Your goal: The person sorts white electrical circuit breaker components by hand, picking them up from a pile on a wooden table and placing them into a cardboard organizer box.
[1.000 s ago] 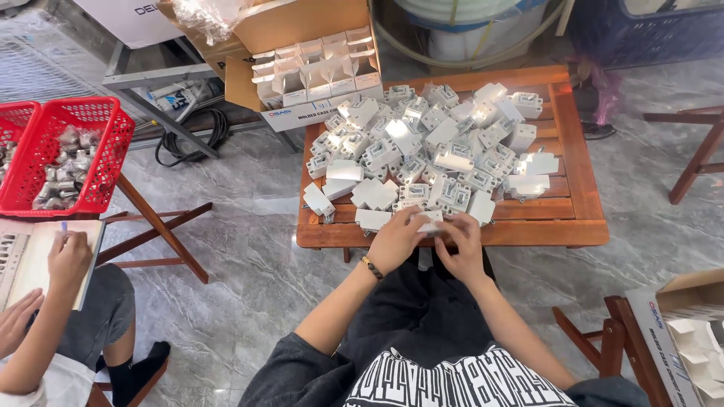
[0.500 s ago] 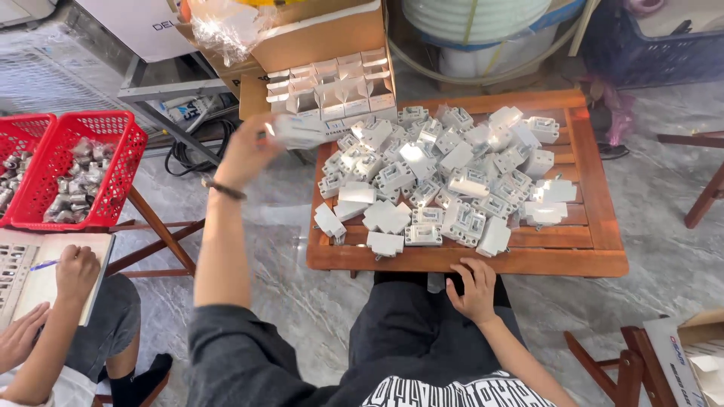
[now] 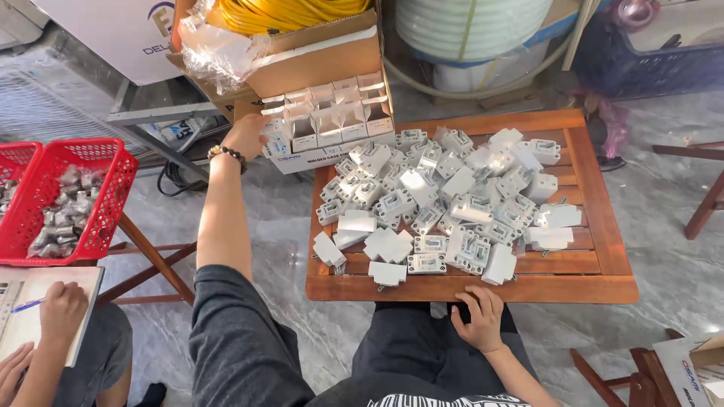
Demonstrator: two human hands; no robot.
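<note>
My left hand [image 3: 245, 136] reaches out past the table's far left corner and touches the left end of a white carton [image 3: 329, 120] divided into small open compartments. Its fingers curl against the carton's edge, and any part in them is hidden. My right hand [image 3: 480, 316] lies flat on my lap by the front edge of the low wooden table [image 3: 603, 256], fingers apart and holding nothing. A heap of white plastic parts [image 3: 445, 203] covers most of the tabletop.
Two red baskets [image 3: 105, 203] of metal pieces stand on a folding stand at left. Another person's hand [image 3: 62, 309] writes in a notebook at bottom left. Cardboard boxes with yellow cable [image 3: 302, 45], white hose coils [image 3: 483, 30], a blue crate and wooden stools ring the table.
My left hand lifted from the table's front, carried a white part up to the carton, and now sits at its left end. My right hand drew back to my lap.
</note>
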